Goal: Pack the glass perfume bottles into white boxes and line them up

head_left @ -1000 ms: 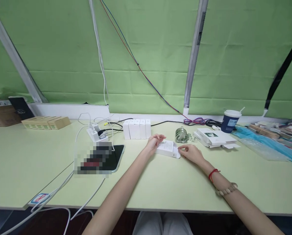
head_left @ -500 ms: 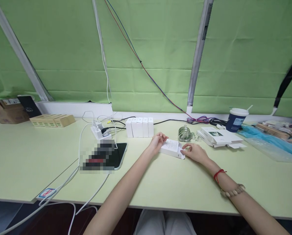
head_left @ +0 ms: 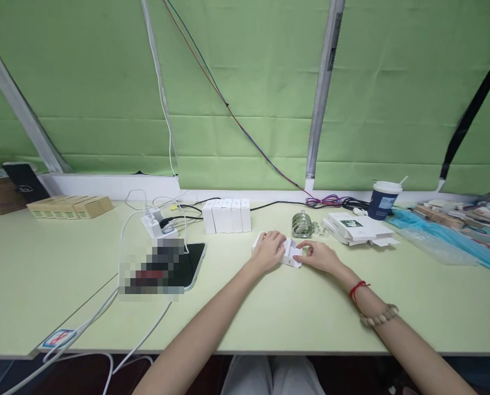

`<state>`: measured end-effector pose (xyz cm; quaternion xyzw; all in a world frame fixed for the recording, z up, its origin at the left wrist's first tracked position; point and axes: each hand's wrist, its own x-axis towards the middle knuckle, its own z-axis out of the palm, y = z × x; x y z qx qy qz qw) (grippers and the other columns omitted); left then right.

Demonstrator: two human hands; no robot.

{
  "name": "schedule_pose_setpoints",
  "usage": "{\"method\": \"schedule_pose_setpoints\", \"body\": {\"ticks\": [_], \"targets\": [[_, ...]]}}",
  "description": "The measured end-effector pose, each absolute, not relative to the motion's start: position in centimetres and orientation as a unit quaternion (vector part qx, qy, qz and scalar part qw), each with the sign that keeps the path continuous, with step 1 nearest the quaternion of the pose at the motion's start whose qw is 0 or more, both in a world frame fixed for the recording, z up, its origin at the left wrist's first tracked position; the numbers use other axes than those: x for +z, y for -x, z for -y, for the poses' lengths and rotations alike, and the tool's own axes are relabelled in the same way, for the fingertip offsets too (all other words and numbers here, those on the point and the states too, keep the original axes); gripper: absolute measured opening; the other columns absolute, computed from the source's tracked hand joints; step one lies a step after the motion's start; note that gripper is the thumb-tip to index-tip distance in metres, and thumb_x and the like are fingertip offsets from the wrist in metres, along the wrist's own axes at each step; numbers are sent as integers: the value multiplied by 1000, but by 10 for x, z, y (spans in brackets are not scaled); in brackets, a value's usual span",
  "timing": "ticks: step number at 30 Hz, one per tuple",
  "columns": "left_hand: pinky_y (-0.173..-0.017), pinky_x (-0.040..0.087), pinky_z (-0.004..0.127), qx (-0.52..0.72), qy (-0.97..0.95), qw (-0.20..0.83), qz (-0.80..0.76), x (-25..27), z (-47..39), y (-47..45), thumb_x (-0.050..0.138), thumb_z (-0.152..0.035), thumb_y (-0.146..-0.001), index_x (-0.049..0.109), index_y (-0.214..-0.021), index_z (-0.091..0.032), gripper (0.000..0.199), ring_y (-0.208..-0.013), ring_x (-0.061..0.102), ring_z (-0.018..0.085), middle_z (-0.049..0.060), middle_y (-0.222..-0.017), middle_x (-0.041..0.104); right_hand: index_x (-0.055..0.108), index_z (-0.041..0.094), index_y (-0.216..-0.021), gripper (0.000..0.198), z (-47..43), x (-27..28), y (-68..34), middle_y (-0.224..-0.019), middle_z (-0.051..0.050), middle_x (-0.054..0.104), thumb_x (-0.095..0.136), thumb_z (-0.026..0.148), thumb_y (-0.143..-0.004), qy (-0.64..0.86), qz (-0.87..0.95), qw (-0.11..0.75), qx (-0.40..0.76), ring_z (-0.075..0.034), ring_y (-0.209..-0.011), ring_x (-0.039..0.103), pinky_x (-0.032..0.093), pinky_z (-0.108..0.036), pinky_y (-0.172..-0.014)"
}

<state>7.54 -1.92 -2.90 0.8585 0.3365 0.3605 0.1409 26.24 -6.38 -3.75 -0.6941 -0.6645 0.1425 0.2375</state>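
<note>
A small white cardboard box [head_left: 288, 255] lies flat on the table with its right end flap opened out. My left hand [head_left: 269, 250] rests over the box from the left, fingers bent around it and hiding much of its top. At the right end, my right hand [head_left: 319, 256] pinches the flap between thumb and forefinger. Behind my left hand stands a row of several upright white boxes [head_left: 227, 216]. Just beyond the right hand are a clear jar [head_left: 301, 224] with something greenish in it and some small clear pieces [head_left: 319, 229].
Flattened white cartons [head_left: 355, 226] and a dark blue paper cup [head_left: 382, 203] stand at the right, beside blue plastic [head_left: 442, 233]. To the left are a tablet [head_left: 189, 266], a power strip [head_left: 159, 226] with cables, and several tan boxes [head_left: 70, 207].
My left hand has moved from the box's far left edge to over its top, covering the printed face. The right hand stays at the end flap. The view has shifted slightly right.
</note>
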Motion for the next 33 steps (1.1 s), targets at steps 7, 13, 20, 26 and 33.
{"method": "schedule_pose_setpoints", "body": {"ticks": [7, 13, 20, 26, 33], "targets": [[-95, 25, 38, 253, -920, 48, -295, -28, 25, -71, 55, -55, -71, 53, -112, -26, 50, -108, 47, 24, 8, -115, 54, 64, 23, -86, 39, 64, -37, -263, -68, 2, 64, 63, 54, -61, 680, 668, 252, 169, -14, -62, 57, 32, -23, -52], [-90, 27, 39, 243, -925, 33, -289, -30, 21, -71, 63, -62, -59, 51, -113, -25, 66, -107, 48, 26, 9, -114, 55, 64, 24, -84, 34, 67, -33, -260, -68, 3, 65, 65, 49, -61, 679, 664, 256, 179, -14, -65, 58, 32, -23, -54], [-85, 30, 39, 220, -923, -32, -313, -34, 16, -75, 62, -67, -57, 50, -106, -22, 68, -101, 50, 25, 7, -105, 57, 64, 23, -77, 28, 68, -32, -261, -69, 2, 64, 61, 48, -65, 670, 680, 250, 165, -13, -63, 56, 30, -22, -54], [-86, 31, 40, 247, -904, -90, -337, -39, 20, -79, 53, -69, -64, 47, -114, -20, 70, -102, 48, 25, 9, -108, 54, 65, 23, -78, 25, 66, -35, -260, -65, 3, 63, 57, 45, -69, 670, 673, 260, 174, -12, -61, 54, 30, -23, -54], [-89, 31, 40, 313, -882, -87, -341, -36, 25, -80, 54, -64, -68, 41, -122, -20, 71, -108, 45, 26, 10, -114, 52, 64, 23, -86, 32, 64, -37, -261, -60, 3, 62, 59, 48, -67, 673, 644, 319, 173, -13, -58, 55, 32, -23, -53]]}}
